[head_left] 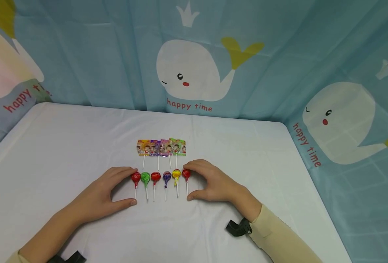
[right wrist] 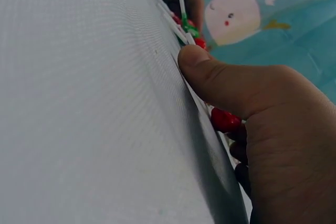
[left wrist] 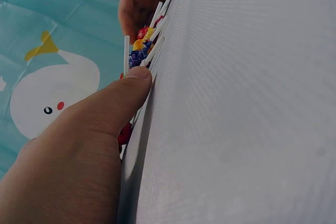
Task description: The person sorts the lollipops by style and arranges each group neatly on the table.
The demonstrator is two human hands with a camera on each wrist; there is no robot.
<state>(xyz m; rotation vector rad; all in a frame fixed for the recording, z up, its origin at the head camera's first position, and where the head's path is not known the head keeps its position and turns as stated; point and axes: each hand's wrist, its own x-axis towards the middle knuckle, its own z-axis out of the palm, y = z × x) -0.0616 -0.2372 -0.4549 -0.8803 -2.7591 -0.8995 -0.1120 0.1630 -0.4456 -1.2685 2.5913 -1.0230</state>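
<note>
Ball-shaped lollipops lie in a row on the white cloth, sticks toward me: a red lollipop (head_left: pixel 136 178) at the left end, then a green lollipop (head_left: pixel 145 178), another red lollipop (head_left: pixel 155 176), a purple lollipop (head_left: pixel 166 176), a yellow lollipop (head_left: pixel 176 174) and a red lollipop (head_left: pixel 186 173) at the right end. My left hand (head_left: pixel 106 193) rests beside the left end, fingertips at the red candy and thumb by its stick. At the other end my right hand (head_left: pixel 215 182) spans the last red lollipop, fingertips at its candy and thumb near the stick's tip.
Behind the row lie several flat-wrapped lollipops, from an orange wrapper (head_left: pixel 143 147) to a green wrapper (head_left: pixel 179 147), sticks pointing toward me. A white cloth (head_left: pixel 167 233) covers the table. A blue whale-print curtain (head_left: pixel 115 54) hangs at the back and sides.
</note>
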